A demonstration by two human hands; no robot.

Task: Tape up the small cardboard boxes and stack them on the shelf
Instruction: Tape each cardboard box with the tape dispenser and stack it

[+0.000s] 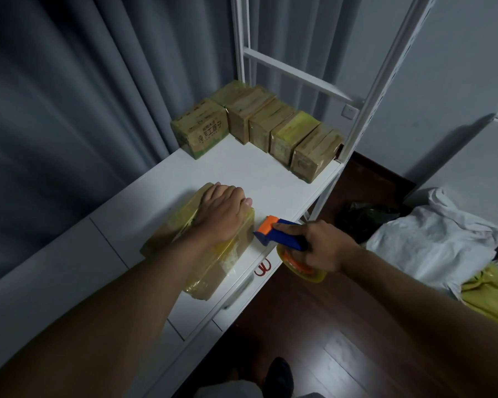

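The left hand (222, 214) lies palm down on top of a brown cardboard box wrapped in shiny yellowish tape (204, 248), its fingers curled over the far top edge and gripping it. The right hand (322, 248) is clenched around the blue handle of a blue and orange plastic tape dispenser (282, 234), whose orange head points at the box's right side, very near its upper corner; whether it touches I cannot tell. A roll of clear yellowish tape on an orange core (302, 268) hangs under that hand.

The box sits near the front edge of the white counter (242, 168). Further back on the same counter, a row of small taped cardboard boxes (285, 133) stands side by side against the white metal shelf frame (368, 90), with one printed cardboard box (202, 127) at the left end, slightly in front. Grey curtains (84, 96) hang behind. Right of the counter, crumpled white cloth (434, 239) and yellow cloth (492, 294) lie above the dark wooden floor (314, 326).
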